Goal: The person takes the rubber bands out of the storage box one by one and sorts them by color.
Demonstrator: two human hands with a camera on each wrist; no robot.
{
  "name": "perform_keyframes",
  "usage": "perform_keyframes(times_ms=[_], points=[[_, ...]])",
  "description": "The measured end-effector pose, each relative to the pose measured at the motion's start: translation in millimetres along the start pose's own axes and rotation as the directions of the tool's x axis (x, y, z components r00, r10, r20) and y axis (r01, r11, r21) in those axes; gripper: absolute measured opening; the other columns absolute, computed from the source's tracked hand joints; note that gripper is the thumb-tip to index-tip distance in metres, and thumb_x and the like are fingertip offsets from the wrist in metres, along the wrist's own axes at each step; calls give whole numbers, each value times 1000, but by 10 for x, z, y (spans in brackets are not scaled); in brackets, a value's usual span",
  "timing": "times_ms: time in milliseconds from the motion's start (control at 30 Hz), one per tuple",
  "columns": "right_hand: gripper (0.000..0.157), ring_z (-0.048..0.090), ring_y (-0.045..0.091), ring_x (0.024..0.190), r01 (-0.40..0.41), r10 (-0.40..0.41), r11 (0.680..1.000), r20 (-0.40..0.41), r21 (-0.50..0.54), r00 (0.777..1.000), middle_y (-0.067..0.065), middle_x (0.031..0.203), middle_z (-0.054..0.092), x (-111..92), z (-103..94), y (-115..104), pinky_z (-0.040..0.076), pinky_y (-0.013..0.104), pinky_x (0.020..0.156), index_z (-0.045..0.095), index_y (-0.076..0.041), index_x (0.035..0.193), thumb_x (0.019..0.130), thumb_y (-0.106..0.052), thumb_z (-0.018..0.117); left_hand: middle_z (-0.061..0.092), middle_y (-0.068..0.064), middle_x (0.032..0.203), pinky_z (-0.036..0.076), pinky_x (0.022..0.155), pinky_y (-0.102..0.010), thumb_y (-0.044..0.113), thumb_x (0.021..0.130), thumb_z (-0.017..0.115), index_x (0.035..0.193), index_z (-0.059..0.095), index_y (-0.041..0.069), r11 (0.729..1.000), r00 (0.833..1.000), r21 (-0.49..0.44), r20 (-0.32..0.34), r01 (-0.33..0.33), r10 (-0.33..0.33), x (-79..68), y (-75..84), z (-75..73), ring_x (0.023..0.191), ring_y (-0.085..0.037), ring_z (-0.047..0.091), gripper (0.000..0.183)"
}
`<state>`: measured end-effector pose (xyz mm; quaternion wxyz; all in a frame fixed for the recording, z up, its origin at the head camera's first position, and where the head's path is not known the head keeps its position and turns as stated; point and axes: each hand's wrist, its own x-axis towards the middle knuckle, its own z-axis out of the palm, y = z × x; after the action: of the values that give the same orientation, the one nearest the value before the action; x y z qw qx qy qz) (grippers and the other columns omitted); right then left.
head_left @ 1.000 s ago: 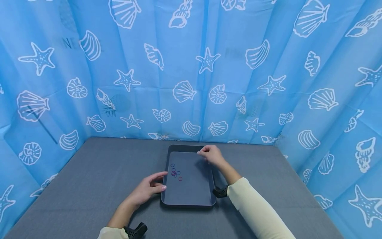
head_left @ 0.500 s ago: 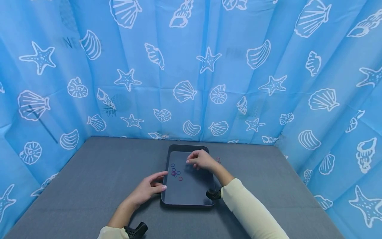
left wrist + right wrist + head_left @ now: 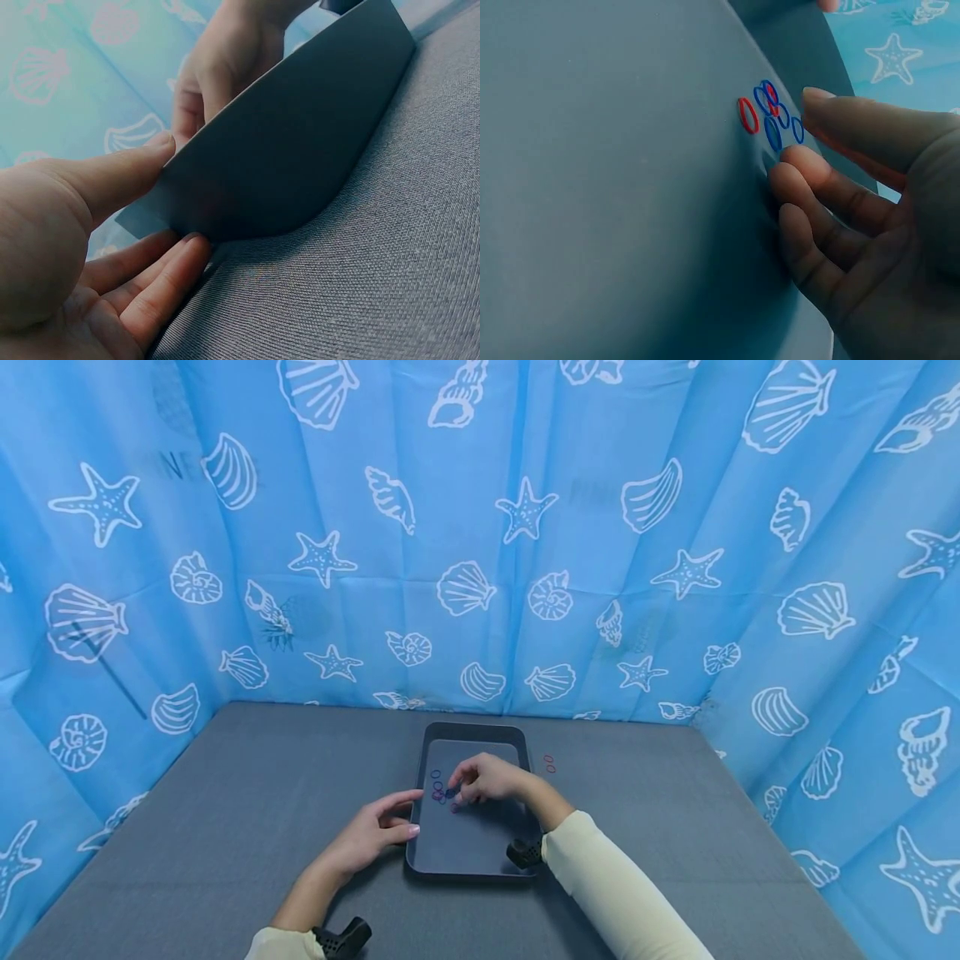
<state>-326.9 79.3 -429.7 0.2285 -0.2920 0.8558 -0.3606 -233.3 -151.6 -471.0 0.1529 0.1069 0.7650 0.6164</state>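
Observation:
A dark grey rectangular tray (image 3: 476,852) stands on the table. Several thin red and blue rings (image 3: 769,112) lie in a loose cluster near its left side. My left hand (image 3: 371,831) holds the tray's left side; in the left wrist view its thumb rests on the rim and its fingers touch the lower wall. My right hand (image 3: 487,778) reaches over the tray with fingertips at the cluster. In the right wrist view, thumb and fingers are apart beside the rings, and I see none held. The head view shows some rings partly hidden by the right hand.
Two red rings (image 3: 550,764) lie on the grey cloth-covered table (image 3: 637,827), just outside the tray's right rim. A blue curtain (image 3: 480,527) with white shells and starfish hangs around the back and sides. Black wrist cameras (image 3: 345,937) sit on both wrists.
My right hand has moved from the tray's far right corner leftward and nearer to the ring cluster. The two red rings outside the tray have come into sight. The left hand stays put.

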Motion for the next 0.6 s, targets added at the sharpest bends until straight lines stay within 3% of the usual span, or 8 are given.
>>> perform_keyframes(times_ms=[600], points=[[13, 47, 11, 55, -11, 21, 989, 65, -147, 998, -2, 63, 53, 56, 67, 14, 38, 23, 50, 65, -16, 84, 74, -8, 66, 35, -16, 130, 44, 79, -41, 23, 81, 60, 130, 39, 20, 1000, 1000, -7, 5, -15, 15, -1, 9, -6, 94, -20, 54, 53]])
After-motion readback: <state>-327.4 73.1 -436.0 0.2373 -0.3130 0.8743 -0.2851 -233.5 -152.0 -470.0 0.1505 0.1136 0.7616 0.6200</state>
